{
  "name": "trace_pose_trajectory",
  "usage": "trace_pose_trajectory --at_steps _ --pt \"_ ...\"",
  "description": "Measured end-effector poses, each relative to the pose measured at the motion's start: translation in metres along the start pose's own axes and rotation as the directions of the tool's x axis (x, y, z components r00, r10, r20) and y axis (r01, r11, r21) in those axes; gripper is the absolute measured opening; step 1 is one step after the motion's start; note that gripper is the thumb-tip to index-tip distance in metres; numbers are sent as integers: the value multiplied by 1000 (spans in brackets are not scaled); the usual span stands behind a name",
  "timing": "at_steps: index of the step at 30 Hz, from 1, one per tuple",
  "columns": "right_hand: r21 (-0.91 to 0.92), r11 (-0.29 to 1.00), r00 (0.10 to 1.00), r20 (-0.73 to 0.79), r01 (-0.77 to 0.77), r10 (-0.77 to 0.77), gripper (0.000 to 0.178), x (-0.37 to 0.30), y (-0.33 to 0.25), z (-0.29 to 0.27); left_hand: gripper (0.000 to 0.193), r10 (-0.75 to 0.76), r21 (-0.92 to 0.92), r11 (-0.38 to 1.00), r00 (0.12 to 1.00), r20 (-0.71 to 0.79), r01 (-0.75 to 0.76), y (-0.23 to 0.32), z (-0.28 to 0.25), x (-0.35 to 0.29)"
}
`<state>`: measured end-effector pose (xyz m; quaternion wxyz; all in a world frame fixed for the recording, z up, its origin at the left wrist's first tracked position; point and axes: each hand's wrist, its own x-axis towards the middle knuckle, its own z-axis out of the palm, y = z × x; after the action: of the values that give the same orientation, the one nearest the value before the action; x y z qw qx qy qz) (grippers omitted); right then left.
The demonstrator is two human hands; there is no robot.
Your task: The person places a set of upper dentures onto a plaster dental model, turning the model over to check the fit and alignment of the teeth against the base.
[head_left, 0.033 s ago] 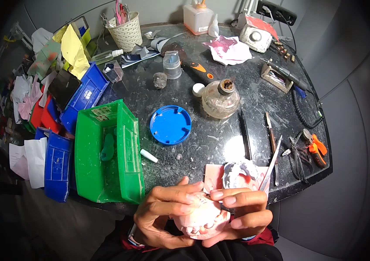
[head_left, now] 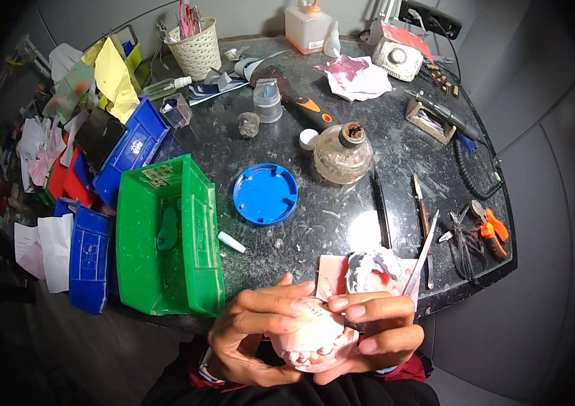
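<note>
A pale pink plaster dental model (head_left: 316,331) sits between my two hands at the table's near edge, its teeth toward me. My left hand (head_left: 253,335) wraps round its left side, fingers on top and thumb below. From the right, my right hand (head_left: 385,331) grips it, fingertips on the top back edge and thumb underneath. Just beyond lies a white and dark horseshoe-shaped dental piece (head_left: 373,266) on a pink wax sheet (head_left: 331,274). A pointed metal tool (head_left: 423,256) rests on the sheet's right side. The model's underside is hidden.
Left of my hands stands a green bin (head_left: 208,250), beside blue bins (head_left: 89,260) and papers. Farther in are a blue round lid (head_left: 265,194), a white cap-like tube (head_left: 232,242) and a glass burner (head_left: 343,159). Orange-handled pliers (head_left: 494,233) lie right, near a wax knife (head_left: 423,210).
</note>
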<state>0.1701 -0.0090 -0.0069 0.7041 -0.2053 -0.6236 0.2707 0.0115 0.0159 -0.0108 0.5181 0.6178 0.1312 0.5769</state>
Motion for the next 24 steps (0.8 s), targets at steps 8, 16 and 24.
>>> trace_pose_trajectory --at_steps 8,16,24 --pt "-253 948 968 110 -191 224 67 15 -8 -1 62 -70 -10 997 997 15 70 -3 -5 -6" --pt "-350 927 969 146 -137 199 64 14 -9 -6 57 -120 248 963 991 59 102 10 -8 5" --pt "-444 893 966 189 -76 176 62 16 -11 -5 55 -140 481 873 986 92 79 17 -4 8"
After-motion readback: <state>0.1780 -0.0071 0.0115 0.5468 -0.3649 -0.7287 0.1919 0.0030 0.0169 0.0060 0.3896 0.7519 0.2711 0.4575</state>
